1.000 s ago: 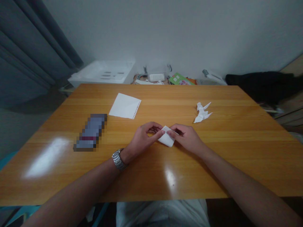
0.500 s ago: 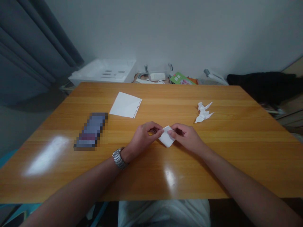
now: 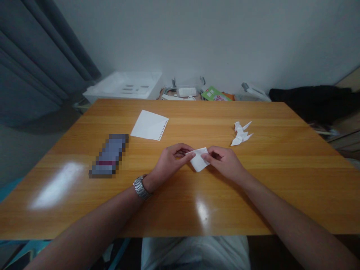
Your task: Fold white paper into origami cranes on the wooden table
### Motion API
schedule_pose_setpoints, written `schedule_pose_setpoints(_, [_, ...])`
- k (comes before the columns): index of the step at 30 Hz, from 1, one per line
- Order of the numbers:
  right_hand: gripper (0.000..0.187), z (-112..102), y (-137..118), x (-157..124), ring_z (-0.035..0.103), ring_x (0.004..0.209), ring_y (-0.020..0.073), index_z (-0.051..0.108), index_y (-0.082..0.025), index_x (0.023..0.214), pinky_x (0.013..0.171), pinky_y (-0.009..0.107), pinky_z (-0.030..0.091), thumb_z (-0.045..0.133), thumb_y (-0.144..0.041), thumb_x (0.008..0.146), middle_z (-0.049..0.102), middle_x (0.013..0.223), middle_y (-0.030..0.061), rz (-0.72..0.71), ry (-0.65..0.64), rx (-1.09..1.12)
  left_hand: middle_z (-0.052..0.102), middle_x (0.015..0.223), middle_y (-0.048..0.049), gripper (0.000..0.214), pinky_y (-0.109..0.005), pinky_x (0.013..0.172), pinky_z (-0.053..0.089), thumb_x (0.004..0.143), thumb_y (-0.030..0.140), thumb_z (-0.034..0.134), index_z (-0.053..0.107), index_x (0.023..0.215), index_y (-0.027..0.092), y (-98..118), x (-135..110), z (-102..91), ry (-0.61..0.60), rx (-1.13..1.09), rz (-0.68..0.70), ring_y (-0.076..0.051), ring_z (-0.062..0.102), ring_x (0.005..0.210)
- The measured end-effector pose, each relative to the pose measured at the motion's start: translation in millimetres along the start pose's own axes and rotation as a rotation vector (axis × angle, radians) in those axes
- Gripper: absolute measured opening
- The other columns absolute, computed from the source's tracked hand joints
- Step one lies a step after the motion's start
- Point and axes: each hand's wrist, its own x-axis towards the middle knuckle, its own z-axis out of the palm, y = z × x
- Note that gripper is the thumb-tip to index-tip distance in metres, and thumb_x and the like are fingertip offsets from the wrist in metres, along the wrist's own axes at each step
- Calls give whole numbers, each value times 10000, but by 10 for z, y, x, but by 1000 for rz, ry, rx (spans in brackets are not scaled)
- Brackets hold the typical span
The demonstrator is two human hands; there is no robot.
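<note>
A small folded piece of white paper is held up between my two hands, over the middle of the wooden table. My left hand, below a silver wristwatch, pinches its left corner between thumb and fingers. On the opposite side, my right hand grips the right edge, thumb on the near face. Fingertips behind the paper are hidden. To the right lies a folded white paper figure with pointed ends.
A sheet of white paper with punched holes along one edge lies at the back left. Nearer is a pixelated, phone-shaped dark object. Beyond the table stand a white tray, a green booklet and dark cloth.
The folded paper has turned slightly between my fingers, from a diamond pose to one with its top edge more level. Both hands keep their grip with small shifts.
</note>
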Motion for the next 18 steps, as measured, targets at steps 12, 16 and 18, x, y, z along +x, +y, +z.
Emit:
schedule_pose_setpoints(12, [239, 44, -23, -10, 619, 693, 159, 696, -188, 848, 631, 265, 455, 672, -415, 920, 712, 789, 28, 21, 111, 172, 781, 952, -91, 313, -265, 789, 566, 838, 421, 783, 754, 945, 128, -19, -7, 39, 98, -214, -55, -173, 719, 848])
schedule_pose_setpoints(16, [252, 45, -9, -7, 605, 676, 156, 693, -188, 842, 618, 267, 444, 680, -429, 914, 698, 773, 24, 27, 118, 198, 783, 929, -81, 290, -251, 772, 563, 846, 411, 777, 761, 929, 134, 12, -10, 34, 97, -211, -44, -161, 713, 829])
schedule_pose_setpoints(18, [261, 43, 1, -6, 589, 662, 150, 685, -189, 827, 609, 265, 433, 685, -436, 911, 685, 760, 17, 29, 115, 206, 785, 935, -80, 282, -249, 770, 564, 852, 407, 772, 766, 930, 137, 19, -11, 31, 93, -207, -47, -160, 714, 830])
